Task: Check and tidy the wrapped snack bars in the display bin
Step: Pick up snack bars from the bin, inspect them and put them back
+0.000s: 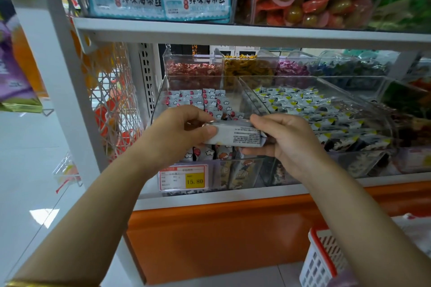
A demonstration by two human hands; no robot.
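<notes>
At the middle shelf, over the front of the clear display bin (156,102): checking step in hand, by the look of it. Far out at nine o'clock, beyond the shelf upright, a wire rack (114,100) of orange packets. Then, with the left hand (177,128), pinches the left end of one wrapped snack bar (235,135), thumb along the near face, fingers curled over the top. Holds that bar level and crosswise above the bin's front wall, printed back panel turned toward the camera. With the right hand (285,138), at three o'clock of the bar, pinches the other end, digits curled above and below it. Behind, at twelve o'clock, rows of like bars (210,100) standing in the bin, with a bare gap toward one o'clock; more of them at six o'clock against the front wall, some leaning. Lower still at six o'clock, a price tag (184,177). Out at two to three o'clock, a neighbouring bin (363,81) of yellow-cornered packets; down at five o'clock, a white and red basket (321,261). Calls next, as a judgement, for reading the small print, then turning the bar face-out and standing it in the gap, square with its row, without toppling the leaners.
</notes>
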